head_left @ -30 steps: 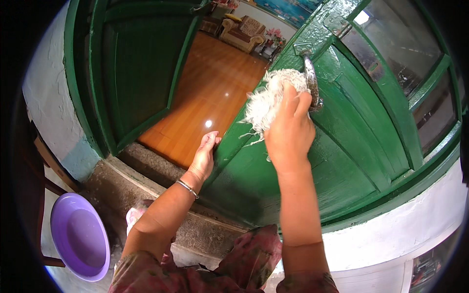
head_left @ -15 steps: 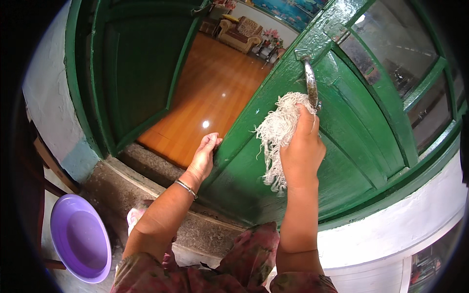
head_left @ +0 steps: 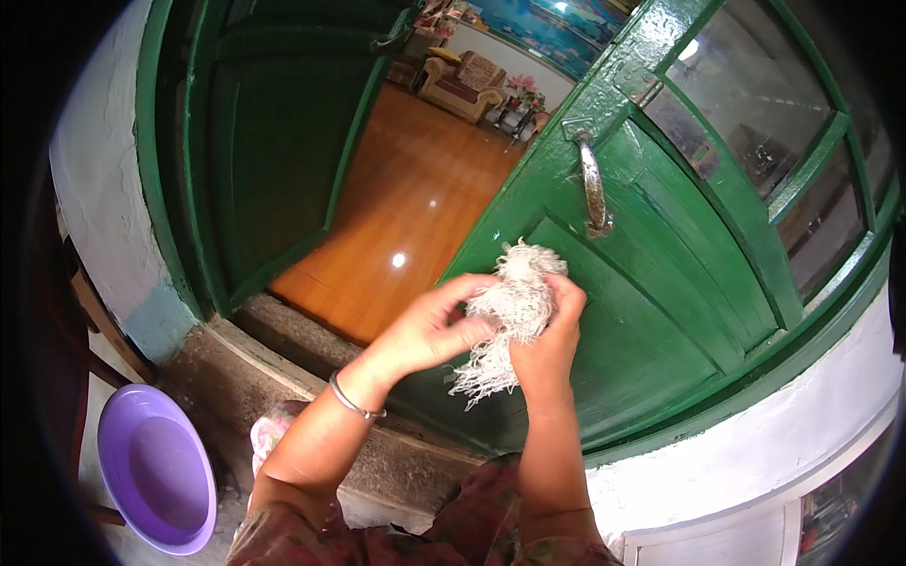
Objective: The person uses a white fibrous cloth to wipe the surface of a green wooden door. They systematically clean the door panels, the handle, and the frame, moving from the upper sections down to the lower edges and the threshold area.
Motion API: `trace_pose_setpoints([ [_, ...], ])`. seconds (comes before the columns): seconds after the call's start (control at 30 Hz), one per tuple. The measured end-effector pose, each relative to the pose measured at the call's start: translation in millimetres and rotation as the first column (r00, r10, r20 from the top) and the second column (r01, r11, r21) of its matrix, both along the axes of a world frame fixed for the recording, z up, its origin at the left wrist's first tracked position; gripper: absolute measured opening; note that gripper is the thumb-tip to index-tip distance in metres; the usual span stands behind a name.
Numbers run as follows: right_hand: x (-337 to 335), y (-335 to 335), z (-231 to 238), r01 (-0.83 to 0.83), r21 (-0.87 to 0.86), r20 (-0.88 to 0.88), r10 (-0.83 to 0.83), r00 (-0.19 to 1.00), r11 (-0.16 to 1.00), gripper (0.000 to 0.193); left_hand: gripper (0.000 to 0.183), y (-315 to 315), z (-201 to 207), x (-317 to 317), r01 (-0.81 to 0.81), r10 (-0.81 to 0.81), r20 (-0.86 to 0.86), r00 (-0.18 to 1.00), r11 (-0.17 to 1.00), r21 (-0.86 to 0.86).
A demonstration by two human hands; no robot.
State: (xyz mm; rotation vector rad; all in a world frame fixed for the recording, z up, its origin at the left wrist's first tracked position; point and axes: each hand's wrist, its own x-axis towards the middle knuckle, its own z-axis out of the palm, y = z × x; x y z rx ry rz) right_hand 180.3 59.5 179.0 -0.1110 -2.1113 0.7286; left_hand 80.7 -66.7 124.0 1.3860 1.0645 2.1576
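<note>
Now both hands bunch a white stringy rag (head_left: 510, 316) in front of the green door (head_left: 661, 311).

Right hand (head_left: 547, 330) grips the shaggy, frayed bundle from the side, fingers curled tight; left hand (head_left: 429, 325), a thin metal bangle (head_left: 354, 401) at its wrist, clamps it from the other side. Just above hangs a worn metal handle (head_left: 593, 193) on glossy painted panels. Leftward, the doorway opens onto polished wooden floor (head_left: 396, 226) past a rough stone threshold (head_left: 283, 344); a smooth round purple basin (head_left: 156, 467) sits lower left, well apart.

Both hands (head_left: 491, 330) bunching white stringy rag (head_left: 510, 307), green door (head_left: 651, 321)
</note>
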Motion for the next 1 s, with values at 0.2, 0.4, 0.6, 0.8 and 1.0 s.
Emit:
trace_pose_setpoints([
  [0.2,-5.4,-7.7,7.5,-0.127,0.373,-0.032,0.150,0.988,0.919,0.065,0.079,12.4,6.9,17.9,0.018,-0.029,0.134,0.991,0.996,0.088],
  [0.4,19.0,23.6,6.6,-0.395,-0.144,-0.035,0.394,0.918,0.907,0.023,0.062,-8.9,0.1,-18.0,0.011,-0.132,0.476,0.870,0.969,0.248],
  [0.6,6.9,26.0,19.2,-0.137,-0.047,-0.247,0.121,0.961,0.989,0.013,0.059,-4.4,3.9,-13.5,-0.065,-0.131,0.564,0.815,0.947,0.314],
  [0.8,1.5,16.6,26.0,-0.131,0.235,-0.137,0.166,0.977,0.963,0.049,0.054,-7.1,14.7,-8.7,-0.040,-0.040,0.381,0.924,0.979,0.201],
  [1.0,-14.3,22.3,55.2,0.207,0.416,-0.423,-0.013,0.906,0.886,0.069,0.029,-11.8,31.3,-10.5,-0.707,0.598,-0.510,0.618,0.707,-0.027],
])
